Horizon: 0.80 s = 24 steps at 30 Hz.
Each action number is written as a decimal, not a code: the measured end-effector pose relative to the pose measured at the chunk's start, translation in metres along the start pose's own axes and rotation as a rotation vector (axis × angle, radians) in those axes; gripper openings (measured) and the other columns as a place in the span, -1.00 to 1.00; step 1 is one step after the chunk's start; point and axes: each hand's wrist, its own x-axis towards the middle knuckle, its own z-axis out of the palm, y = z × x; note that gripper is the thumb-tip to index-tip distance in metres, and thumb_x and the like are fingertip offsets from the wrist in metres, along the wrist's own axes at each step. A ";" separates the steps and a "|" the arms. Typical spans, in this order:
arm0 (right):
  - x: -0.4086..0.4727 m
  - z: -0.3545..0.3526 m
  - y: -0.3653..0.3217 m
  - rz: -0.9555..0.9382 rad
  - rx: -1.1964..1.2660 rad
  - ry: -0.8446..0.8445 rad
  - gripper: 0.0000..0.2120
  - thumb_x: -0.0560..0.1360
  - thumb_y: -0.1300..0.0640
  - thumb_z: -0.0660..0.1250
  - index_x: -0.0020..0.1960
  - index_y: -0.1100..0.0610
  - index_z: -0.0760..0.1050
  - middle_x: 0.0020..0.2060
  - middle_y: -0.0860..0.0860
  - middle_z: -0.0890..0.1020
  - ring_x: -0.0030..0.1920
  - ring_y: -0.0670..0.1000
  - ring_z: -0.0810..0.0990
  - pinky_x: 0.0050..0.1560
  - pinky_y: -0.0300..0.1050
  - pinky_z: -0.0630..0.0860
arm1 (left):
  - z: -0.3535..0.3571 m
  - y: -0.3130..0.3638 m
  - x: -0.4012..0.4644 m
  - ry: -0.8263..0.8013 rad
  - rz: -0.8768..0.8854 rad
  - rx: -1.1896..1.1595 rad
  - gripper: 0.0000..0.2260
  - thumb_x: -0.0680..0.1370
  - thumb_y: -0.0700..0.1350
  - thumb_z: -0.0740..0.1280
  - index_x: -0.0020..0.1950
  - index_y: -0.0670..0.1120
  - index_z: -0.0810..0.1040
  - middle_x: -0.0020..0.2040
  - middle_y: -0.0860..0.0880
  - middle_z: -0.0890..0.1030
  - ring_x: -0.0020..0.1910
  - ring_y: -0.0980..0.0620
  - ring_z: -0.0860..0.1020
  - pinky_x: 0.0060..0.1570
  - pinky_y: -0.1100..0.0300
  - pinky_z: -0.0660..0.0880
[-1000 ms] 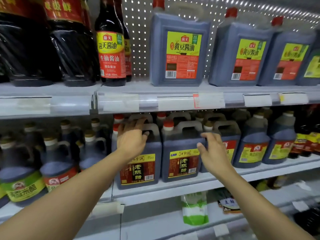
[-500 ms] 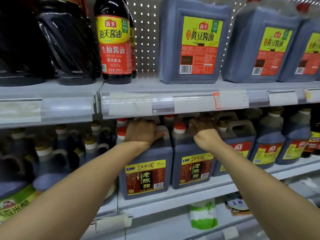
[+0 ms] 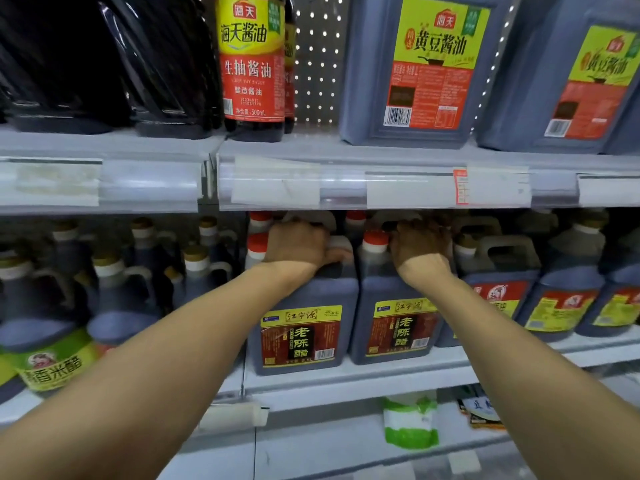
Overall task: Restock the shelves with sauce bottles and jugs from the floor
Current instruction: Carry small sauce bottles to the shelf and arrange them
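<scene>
Currently both arms reach into the middle shelf. Left hand curled over the moulded top handle of the left dark plastic vinegar jug with red-and-yellow label, fingers wrapped around the grip. Right hand likewise clamped on the handle of the matching right vinegar jug. Jugs upright, side by side, touching or nearly so, at the shelf's front edge, each filled with dark liquid nearly to the shoulder and capped in red. More red-capped jugs of the same type directly behind; fill level there not visible.

Left of them on the same shelf: rounded dark bottles with gold-and-white caps and loop handles, green-labelled one in front. Right of them: square dark jug with red-yellow label, then rounder jugs.

Upper shelf: glossy black jugs at left, tall dark 500 mL soy sauce bottle with yellow-red label, then large grey-blue rectangular soy jugs, all full and upright. Clear price-tag strip along its edge.

Lower shelf: white-and-green pouch standing, flat packet beside it.
</scene>
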 end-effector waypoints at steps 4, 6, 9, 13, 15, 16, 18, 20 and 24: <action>0.002 0.007 0.004 -0.024 0.035 0.024 -0.72 0.58 0.12 0.11 0.08 0.23 0.54 0.14 0.20 0.56 0.21 0.23 0.44 0.18 0.00 0.24 | 0.002 -0.003 0.001 0.022 0.033 0.000 -0.43 0.50 0.36 0.09 0.19 -0.05 0.54 0.07 -0.11 0.64 0.07 -0.12 0.57 -0.20 0.19 0.28; 0.001 0.009 0.006 -0.026 0.072 0.067 -0.67 0.57 0.11 0.08 0.01 0.25 0.56 0.07 0.22 0.59 0.16 0.25 0.47 0.16 0.02 0.24 | 0.004 -0.005 0.002 0.024 0.043 -0.004 -0.43 0.50 0.36 0.09 0.18 -0.05 0.55 0.06 -0.11 0.64 0.07 -0.11 0.57 -0.19 0.18 0.29; 0.002 0.013 0.006 -0.030 0.101 0.118 -0.67 0.54 0.12 0.08 -0.05 0.27 0.57 0.00 0.25 0.62 0.12 0.27 0.49 0.15 0.04 0.24 | 0.006 -0.006 0.003 0.034 0.053 0.001 -0.45 0.51 0.35 0.09 0.16 -0.05 0.56 0.05 -0.11 0.64 0.05 -0.10 0.57 -0.19 0.17 0.31; 0.003 0.014 0.006 -0.019 0.109 0.108 -0.67 0.55 0.12 0.08 -0.01 0.26 0.56 0.03 0.23 0.61 0.16 0.25 0.47 0.19 0.04 0.22 | 0.007 -0.008 0.002 0.043 0.065 -0.016 -0.43 0.50 0.36 0.07 0.17 -0.05 0.56 0.06 -0.11 0.63 0.06 -0.11 0.57 -0.17 0.15 0.33; 0.003 0.014 0.006 -0.014 0.112 0.096 -0.71 0.57 0.13 0.11 0.02 0.25 0.56 0.06 0.22 0.60 0.19 0.24 0.45 0.22 0.03 0.20 | 0.007 -0.009 0.001 0.043 0.067 -0.028 -0.43 0.50 0.37 0.07 0.17 -0.04 0.55 0.07 -0.11 0.63 0.07 -0.11 0.56 -0.13 0.14 0.37; 0.003 0.015 0.006 -0.015 0.098 0.081 -0.72 0.58 0.13 0.11 0.05 0.23 0.55 0.10 0.20 0.59 0.22 0.23 0.43 0.24 0.02 0.19 | 0.007 -0.009 0.001 0.047 0.063 -0.022 -0.43 0.49 0.37 0.07 0.17 -0.04 0.56 0.07 -0.10 0.63 0.07 -0.10 0.56 -0.13 0.14 0.38; 0.001 0.014 0.005 -0.011 0.075 0.057 -0.71 0.60 0.11 0.09 0.14 0.21 0.51 0.18 0.19 0.54 0.27 0.22 0.38 0.29 0.02 0.15 | 0.007 -0.008 0.000 0.048 0.046 0.000 -0.43 0.49 0.37 0.07 0.18 -0.03 0.55 0.07 -0.10 0.63 0.08 -0.10 0.56 -0.15 0.14 0.37; -0.002 0.012 0.005 -0.017 0.063 0.061 -0.70 0.61 0.11 0.08 0.21 0.21 0.46 0.25 0.20 0.48 0.30 0.23 0.34 0.31 0.04 0.13 | 0.005 -0.006 0.000 0.025 0.018 0.007 -0.43 0.49 0.36 0.08 0.19 -0.02 0.55 0.08 -0.10 0.63 0.09 -0.11 0.56 -0.18 0.16 0.32; -0.015 0.009 0.001 -0.060 0.077 0.127 -0.78 0.45 0.27 0.23 0.06 0.29 0.53 0.09 0.30 0.54 0.12 0.33 0.49 0.19 0.19 0.33 | 0.001 -0.003 -0.003 0.007 -0.017 -0.004 -0.43 0.49 0.37 0.09 0.20 0.00 0.56 0.09 -0.09 0.63 0.09 -0.10 0.56 -0.19 0.18 0.29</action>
